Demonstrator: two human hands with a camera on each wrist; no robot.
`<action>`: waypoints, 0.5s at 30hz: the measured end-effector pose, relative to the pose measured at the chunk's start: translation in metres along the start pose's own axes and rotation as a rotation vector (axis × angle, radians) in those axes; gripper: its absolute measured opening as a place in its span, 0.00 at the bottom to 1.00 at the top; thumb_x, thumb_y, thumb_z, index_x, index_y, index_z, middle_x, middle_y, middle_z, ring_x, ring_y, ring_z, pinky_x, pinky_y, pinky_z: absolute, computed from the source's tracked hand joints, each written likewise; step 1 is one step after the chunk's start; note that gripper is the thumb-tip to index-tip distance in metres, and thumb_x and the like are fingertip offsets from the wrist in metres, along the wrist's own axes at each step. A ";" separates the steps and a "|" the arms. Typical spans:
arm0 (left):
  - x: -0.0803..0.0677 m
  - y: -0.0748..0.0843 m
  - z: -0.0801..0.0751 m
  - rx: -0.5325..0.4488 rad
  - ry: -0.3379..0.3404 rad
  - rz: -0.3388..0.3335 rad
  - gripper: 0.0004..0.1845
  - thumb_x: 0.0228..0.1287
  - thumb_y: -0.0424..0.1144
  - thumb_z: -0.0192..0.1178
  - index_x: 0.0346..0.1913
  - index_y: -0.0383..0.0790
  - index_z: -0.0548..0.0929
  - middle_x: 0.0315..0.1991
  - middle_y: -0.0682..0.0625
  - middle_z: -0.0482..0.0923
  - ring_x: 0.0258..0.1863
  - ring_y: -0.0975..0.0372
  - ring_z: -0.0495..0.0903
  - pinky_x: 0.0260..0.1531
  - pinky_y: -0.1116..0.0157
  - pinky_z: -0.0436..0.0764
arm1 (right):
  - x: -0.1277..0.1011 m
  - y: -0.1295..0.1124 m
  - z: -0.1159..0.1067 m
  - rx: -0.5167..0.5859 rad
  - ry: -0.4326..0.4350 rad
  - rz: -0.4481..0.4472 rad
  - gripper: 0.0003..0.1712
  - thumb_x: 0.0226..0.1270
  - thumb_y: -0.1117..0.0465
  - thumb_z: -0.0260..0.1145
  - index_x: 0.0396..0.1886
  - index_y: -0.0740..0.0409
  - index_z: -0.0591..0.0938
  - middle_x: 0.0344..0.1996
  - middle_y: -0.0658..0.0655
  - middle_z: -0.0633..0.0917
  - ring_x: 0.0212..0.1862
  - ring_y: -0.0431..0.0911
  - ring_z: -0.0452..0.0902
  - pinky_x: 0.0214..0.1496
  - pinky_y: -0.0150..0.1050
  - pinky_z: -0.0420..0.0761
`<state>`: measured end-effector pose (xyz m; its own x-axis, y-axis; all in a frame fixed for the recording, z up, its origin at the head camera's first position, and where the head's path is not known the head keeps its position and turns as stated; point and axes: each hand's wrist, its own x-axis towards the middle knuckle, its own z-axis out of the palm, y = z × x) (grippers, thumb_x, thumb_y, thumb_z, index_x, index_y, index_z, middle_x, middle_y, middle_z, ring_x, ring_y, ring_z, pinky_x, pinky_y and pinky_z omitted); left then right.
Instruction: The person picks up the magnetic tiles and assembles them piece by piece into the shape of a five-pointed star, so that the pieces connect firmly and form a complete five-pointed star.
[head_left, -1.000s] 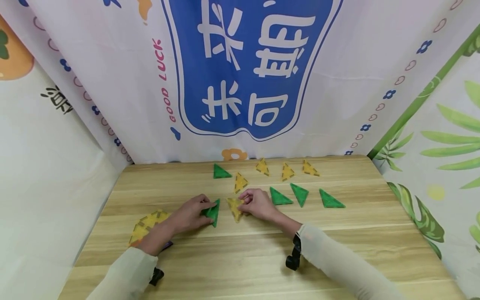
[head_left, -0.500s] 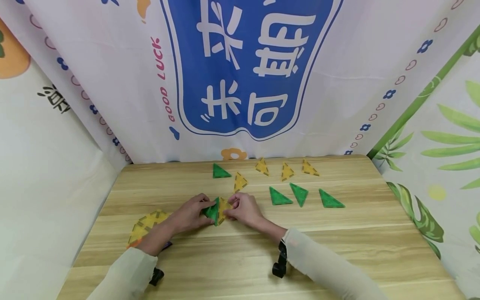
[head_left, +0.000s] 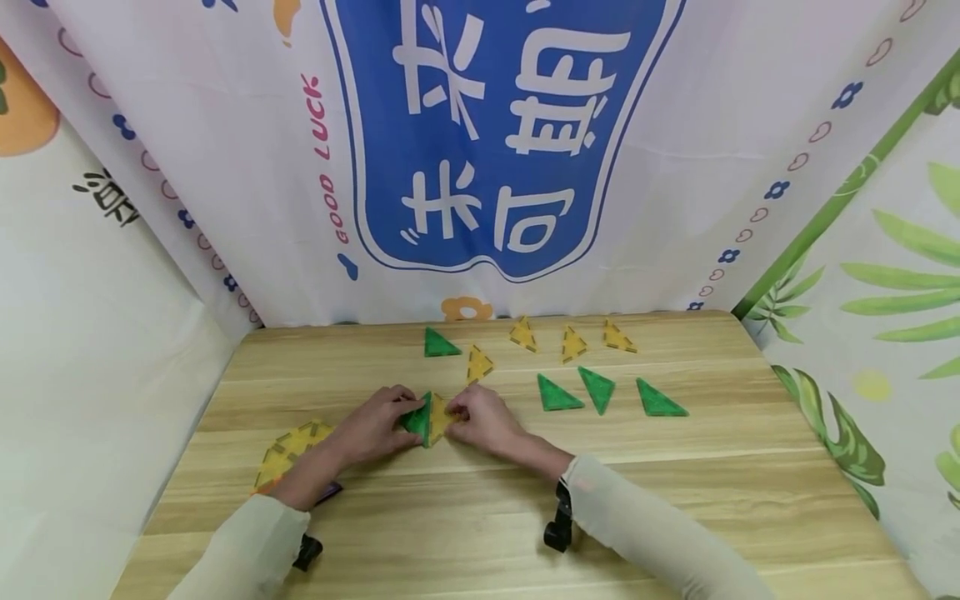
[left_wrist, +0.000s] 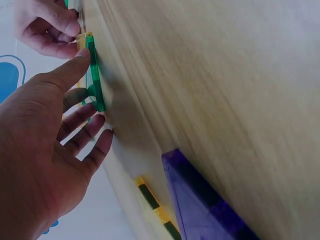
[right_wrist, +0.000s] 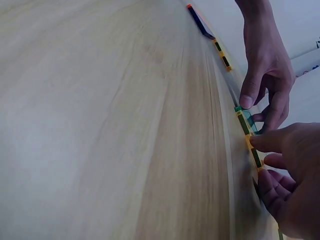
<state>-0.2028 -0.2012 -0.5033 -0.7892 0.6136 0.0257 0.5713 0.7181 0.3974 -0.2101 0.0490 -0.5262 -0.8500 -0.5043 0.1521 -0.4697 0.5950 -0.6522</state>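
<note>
In the head view my left hand [head_left: 375, 427] grips a green triangular magnetic tile [head_left: 417, 419] between thumb and fingers. Just right of it, my right hand [head_left: 486, 421] pinches a yellow triangular magnetic tile [head_left: 438, 417]. The two tiles meet along one edge. From the left wrist, the green tile [left_wrist: 95, 75] appears edge-on, with the left thumb at its near corner. The right wrist view shows the yellow tile [right_wrist: 250, 140] slightly off the tabletop, right thumb and fingers on its edge. Fingers cover part of both tiles.
Several joined yellow tiles [head_left: 288, 454] lie left, partly behind the left forearm, with a purple tile [left_wrist: 200, 205] beside them. Loose green tiles [head_left: 558, 393] lie right of the hands. More yellow tiles [head_left: 573, 343] and one green tile [head_left: 441, 342] lie along the table's back, near the curtain.
My right hand has carried the yellow tile leftward and turned it, until it met the green tile. The left hand has stayed nearly in place, shifting slightly left with the green tile.
</note>
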 end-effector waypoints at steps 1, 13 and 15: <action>0.000 -0.002 0.000 0.009 0.007 0.002 0.32 0.67 0.45 0.75 0.67 0.29 0.82 0.61 0.39 0.79 0.60 0.47 0.79 0.57 0.49 0.82 | 0.000 -0.002 0.000 -0.022 -0.014 -0.011 0.17 0.63 0.60 0.81 0.50 0.60 0.91 0.42 0.55 0.87 0.42 0.42 0.81 0.44 0.32 0.82; -0.005 -0.031 -0.014 0.011 0.021 -0.002 0.31 0.66 0.42 0.76 0.65 0.25 0.82 0.62 0.36 0.80 0.60 0.43 0.79 0.60 0.45 0.81 | 0.020 -0.011 0.010 -0.102 -0.075 -0.047 0.19 0.73 0.57 0.73 0.60 0.58 0.88 0.54 0.53 0.85 0.54 0.43 0.81 0.57 0.35 0.81; -0.005 -0.034 -0.016 0.009 0.018 -0.006 0.31 0.65 0.42 0.76 0.65 0.25 0.82 0.62 0.36 0.79 0.60 0.43 0.78 0.59 0.45 0.81 | 0.024 -0.012 0.012 -0.088 -0.077 -0.044 0.19 0.74 0.58 0.73 0.60 0.58 0.88 0.54 0.53 0.85 0.54 0.43 0.81 0.56 0.35 0.81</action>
<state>-0.2219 -0.2344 -0.5022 -0.7964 0.6035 0.0397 0.5685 0.7246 0.3895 -0.2219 0.0223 -0.5231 -0.8091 -0.5754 0.1197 -0.5280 0.6222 -0.5780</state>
